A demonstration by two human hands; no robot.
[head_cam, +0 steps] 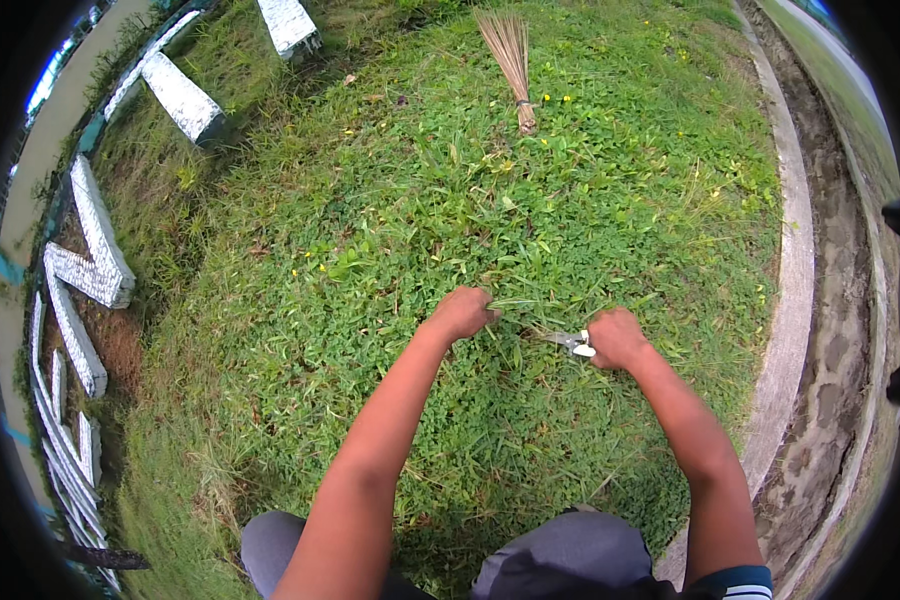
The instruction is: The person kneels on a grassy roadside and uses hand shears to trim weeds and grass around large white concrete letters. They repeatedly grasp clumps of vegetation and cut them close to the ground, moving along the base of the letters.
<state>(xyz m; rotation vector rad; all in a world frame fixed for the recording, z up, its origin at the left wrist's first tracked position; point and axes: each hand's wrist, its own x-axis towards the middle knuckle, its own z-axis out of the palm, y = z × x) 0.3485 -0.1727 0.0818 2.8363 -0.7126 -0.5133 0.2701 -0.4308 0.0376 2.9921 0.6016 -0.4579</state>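
Note:
My right hand [618, 339] grips a pair of pruning shears [574, 343] with pale handles. Their metal blades point left, low over the ground cover. To their left, my left hand [463, 312] is closed around a few green grass blades [521, 303], which stick out to the right of the fist. A small gap lies between the fist and the blade tips. Beneath both hands grows a dense mat of low leafy plants and grass [450, 247]. Whether the shear blades are apart or together is too small to tell.
A stick broom [514, 71] lies on the grass ahead. White letter-shaped blocks [90, 262] stand along the left. On the right, a concrete curb [787, 322] borders a drainage channel [832, 360]. My bent knees [570, 551] are at the bottom.

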